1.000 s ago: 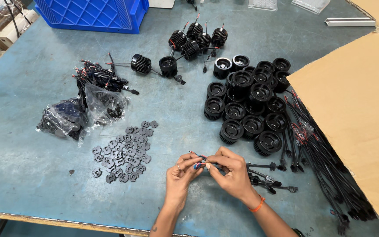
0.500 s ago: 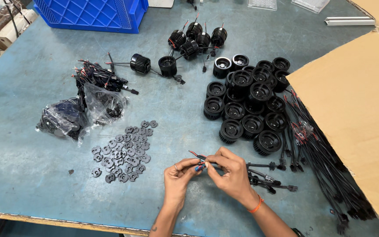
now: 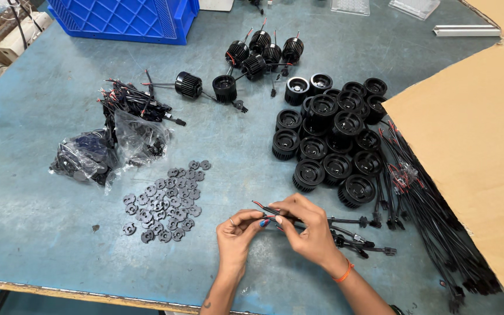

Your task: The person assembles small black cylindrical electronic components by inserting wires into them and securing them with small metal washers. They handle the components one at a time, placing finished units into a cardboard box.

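Both hands meet low over the blue-grey tabletop, just below the cluster of black ribbed housings. Left hand pinches one end of a thin black cable with red leads, fingers closed on it; right hand grips the same cable beside it. Small flat black discs lie left of that cluster, more cables right of it.

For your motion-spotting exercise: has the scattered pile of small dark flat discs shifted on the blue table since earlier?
No. The disc pile lies unmoved beside the plastic bag.
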